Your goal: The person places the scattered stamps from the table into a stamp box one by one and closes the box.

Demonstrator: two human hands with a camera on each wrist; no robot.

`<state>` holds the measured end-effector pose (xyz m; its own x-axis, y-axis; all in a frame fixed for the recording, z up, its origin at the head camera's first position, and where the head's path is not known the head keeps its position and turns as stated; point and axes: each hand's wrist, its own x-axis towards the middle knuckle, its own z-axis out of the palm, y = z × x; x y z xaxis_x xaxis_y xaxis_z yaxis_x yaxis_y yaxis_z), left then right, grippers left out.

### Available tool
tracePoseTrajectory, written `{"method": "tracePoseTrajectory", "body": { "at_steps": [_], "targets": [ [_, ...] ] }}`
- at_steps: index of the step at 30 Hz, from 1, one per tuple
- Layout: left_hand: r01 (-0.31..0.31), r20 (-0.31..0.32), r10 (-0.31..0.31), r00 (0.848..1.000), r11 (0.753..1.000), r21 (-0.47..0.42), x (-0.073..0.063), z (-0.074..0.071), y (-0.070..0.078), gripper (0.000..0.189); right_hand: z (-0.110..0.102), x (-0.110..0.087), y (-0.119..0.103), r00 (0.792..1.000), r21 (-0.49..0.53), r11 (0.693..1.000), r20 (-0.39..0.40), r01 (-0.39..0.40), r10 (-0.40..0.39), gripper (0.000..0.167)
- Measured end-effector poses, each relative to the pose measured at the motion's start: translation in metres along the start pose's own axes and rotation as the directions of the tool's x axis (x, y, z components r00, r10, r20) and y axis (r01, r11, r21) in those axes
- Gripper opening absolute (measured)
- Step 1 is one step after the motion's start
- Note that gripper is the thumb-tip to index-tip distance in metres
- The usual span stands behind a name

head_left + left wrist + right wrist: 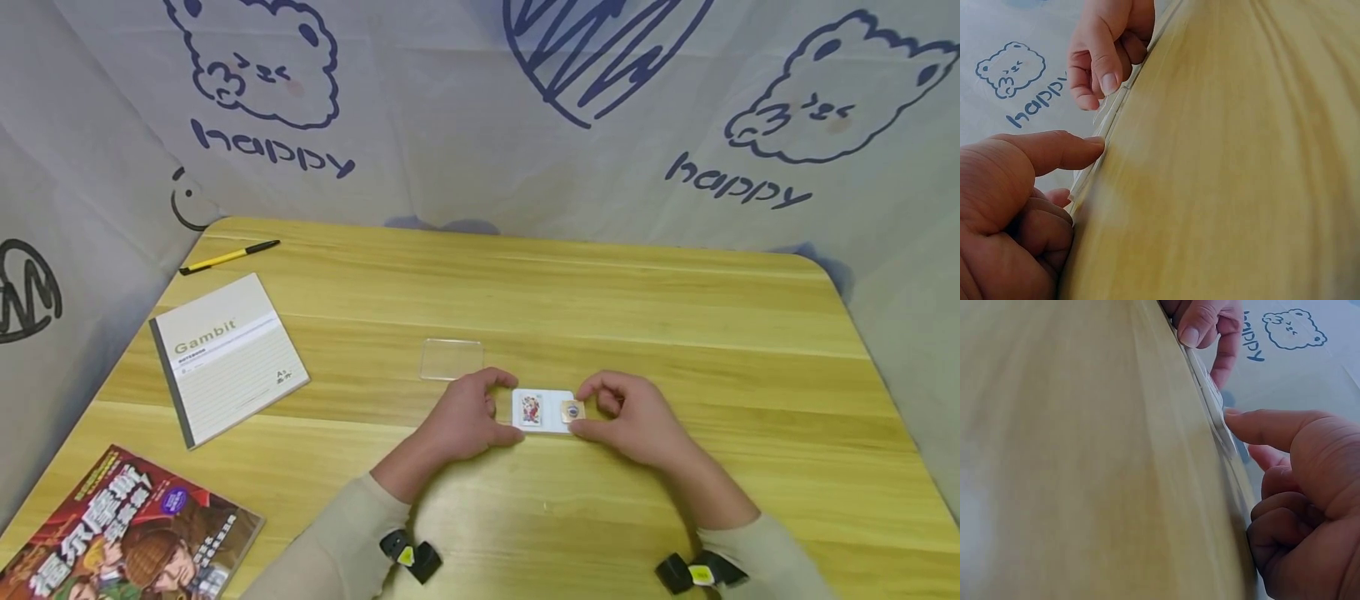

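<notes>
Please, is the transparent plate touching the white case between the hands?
Apart. The head view shows table surface and the left hand between the transparent plate and the white case.

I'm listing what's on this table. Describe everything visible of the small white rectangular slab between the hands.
The small white rectangular plastic-looking slab has rounded corners and lies flat, seemingly on the yellowish wooden table. A white picture tile sits near its left end, a gold-coloured square piece at its right. The left hand pinches one end, the right hand the other.
</notes>
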<state>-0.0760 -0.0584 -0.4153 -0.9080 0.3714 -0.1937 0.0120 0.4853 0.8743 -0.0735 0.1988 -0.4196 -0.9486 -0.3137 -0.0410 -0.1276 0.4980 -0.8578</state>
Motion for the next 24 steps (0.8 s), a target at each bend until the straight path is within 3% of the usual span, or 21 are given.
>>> {"method": "tracePoseTrajectory", "body": {
  "at_steps": [8,24],
  "targets": [
    [-0.005,-0.001,0.005,1.0,1.0,0.007,0.001,0.001,-0.002,0.062,0.002,0.006,-0.005,0.997,-0.041,0.997,0.05,-0.064,0.066,0.029],
    [-0.009,-0.004,0.009,1.0,1.0,0.012,0.001,0.001,-0.001,0.062,0.0,0.011,-0.006,0.993,-0.014,0.999,0.106,-0.051,0.052,0.031]
  ]
}}
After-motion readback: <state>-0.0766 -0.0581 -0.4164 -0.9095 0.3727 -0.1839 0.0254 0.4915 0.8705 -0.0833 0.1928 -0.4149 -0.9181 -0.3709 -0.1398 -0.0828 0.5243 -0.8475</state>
